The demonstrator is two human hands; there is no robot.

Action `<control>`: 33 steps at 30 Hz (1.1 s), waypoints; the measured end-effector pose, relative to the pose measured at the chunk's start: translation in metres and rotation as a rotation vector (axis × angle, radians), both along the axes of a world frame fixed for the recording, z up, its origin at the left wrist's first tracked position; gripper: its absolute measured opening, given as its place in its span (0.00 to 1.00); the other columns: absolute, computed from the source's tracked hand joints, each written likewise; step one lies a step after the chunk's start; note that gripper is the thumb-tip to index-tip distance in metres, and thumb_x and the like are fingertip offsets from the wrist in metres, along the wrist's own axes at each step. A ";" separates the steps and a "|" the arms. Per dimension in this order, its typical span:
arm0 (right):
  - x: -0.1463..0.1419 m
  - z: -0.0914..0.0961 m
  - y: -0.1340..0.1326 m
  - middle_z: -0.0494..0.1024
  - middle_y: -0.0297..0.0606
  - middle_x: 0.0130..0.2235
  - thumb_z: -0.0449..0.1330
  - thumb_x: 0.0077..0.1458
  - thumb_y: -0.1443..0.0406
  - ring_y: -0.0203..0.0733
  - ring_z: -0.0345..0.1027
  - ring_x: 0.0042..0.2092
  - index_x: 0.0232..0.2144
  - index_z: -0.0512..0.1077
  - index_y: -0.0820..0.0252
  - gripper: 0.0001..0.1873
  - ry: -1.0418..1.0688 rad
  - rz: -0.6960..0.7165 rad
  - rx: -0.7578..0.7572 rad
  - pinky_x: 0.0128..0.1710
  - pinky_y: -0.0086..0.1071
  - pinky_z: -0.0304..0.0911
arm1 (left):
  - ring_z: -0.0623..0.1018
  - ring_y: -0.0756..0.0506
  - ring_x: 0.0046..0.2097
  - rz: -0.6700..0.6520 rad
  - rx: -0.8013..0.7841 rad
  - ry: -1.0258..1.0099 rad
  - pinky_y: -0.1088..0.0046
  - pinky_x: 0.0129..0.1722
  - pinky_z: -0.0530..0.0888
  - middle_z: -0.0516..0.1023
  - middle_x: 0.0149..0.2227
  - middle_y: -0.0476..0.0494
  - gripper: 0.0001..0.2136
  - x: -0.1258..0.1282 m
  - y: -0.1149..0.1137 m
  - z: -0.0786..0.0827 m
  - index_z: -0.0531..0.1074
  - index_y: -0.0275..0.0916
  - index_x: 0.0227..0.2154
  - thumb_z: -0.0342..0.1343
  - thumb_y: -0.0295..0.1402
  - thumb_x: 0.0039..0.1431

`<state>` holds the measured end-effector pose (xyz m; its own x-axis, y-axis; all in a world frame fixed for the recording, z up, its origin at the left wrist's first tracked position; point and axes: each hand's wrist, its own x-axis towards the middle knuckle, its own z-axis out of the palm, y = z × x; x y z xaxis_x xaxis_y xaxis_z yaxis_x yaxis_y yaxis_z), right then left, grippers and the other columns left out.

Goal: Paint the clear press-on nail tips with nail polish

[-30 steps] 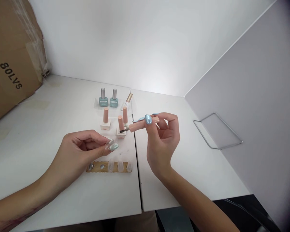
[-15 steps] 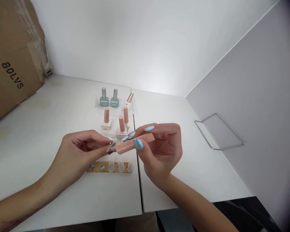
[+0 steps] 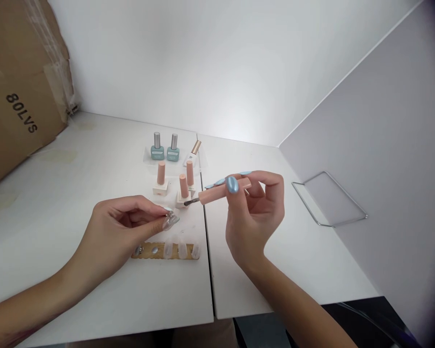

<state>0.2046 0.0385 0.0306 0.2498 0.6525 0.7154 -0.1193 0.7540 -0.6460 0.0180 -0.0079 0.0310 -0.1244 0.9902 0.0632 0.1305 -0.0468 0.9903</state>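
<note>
Between the thumb and finger of my left hand [image 3: 126, 224] is a clear nail tip [image 3: 171, 221], held above the table. My right hand [image 3: 252, 217] grips the pink cap of a nail polish brush [image 3: 219, 192]; its dark bristles point left, apart from the nail tip. Beneath my left hand lies a wooden strip [image 3: 154, 252] with round metal spots and several clear nail tips [image 3: 182, 250] standing on it. Pink-capped polish bottles [image 3: 160, 186] stand just beyond my hands.
Two teal polish bottles [image 3: 157, 152] and a tilted white bottle with a gold cap [image 3: 192, 155] are at the back on a clear tray [image 3: 148, 155]. A cardboard box [image 3: 21, 96] occupies the left. A metal wire frame [image 3: 329, 224] is at the right, by the grey side wall.
My right hand has drawn the brush away from the nail tip, to the right and slightly up, so the bristles now show. My left hand stays nearly in place.
</note>
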 end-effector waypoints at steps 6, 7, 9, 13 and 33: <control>-0.004 -0.001 -0.007 0.78 0.26 0.28 0.68 0.61 0.70 0.34 0.78 0.29 0.43 0.72 0.54 0.11 -0.095 0.126 0.191 0.30 0.29 0.80 | 0.83 0.49 0.25 0.028 0.018 0.030 0.84 0.23 0.76 0.86 0.24 0.50 0.03 0.006 0.000 0.005 0.84 0.47 0.21 0.72 0.34 0.45; -0.004 -0.001 -0.007 0.78 0.27 0.28 0.68 0.60 0.71 0.33 0.78 0.28 0.44 0.72 0.55 0.12 -0.110 0.138 0.203 0.29 0.28 0.79 | 0.83 0.49 0.25 0.028 0.017 0.036 0.83 0.23 0.76 0.86 0.24 0.50 0.02 0.007 0.001 0.006 0.85 0.47 0.21 0.72 0.34 0.45; -0.003 -0.002 -0.007 0.78 0.28 0.29 0.68 0.60 0.72 0.33 0.78 0.28 0.44 0.72 0.56 0.12 -0.133 0.140 0.201 0.29 0.28 0.79 | 0.83 0.49 0.25 0.026 0.018 0.049 0.83 0.22 0.76 0.86 0.24 0.50 0.02 0.009 0.001 0.008 0.85 0.48 0.21 0.71 0.33 0.45; -0.001 -0.002 -0.006 0.76 0.26 0.28 0.68 0.61 0.69 0.34 0.78 0.30 0.40 0.71 0.54 0.10 -0.123 0.083 0.099 0.31 0.30 0.79 | 0.83 0.49 0.25 0.038 0.029 0.075 0.84 0.21 0.76 0.86 0.24 0.51 0.03 0.010 0.001 0.007 0.85 0.49 0.21 0.71 0.33 0.46; 0.005 -0.003 -0.004 0.79 0.27 0.29 0.67 0.61 0.71 0.33 0.78 0.28 0.44 0.70 0.54 0.13 -0.202 0.119 0.200 0.27 0.28 0.78 | 0.85 0.53 0.29 0.052 0.169 0.174 0.88 0.32 0.80 0.86 0.26 0.60 0.08 0.013 -0.001 0.006 0.85 0.54 0.24 0.69 0.30 0.50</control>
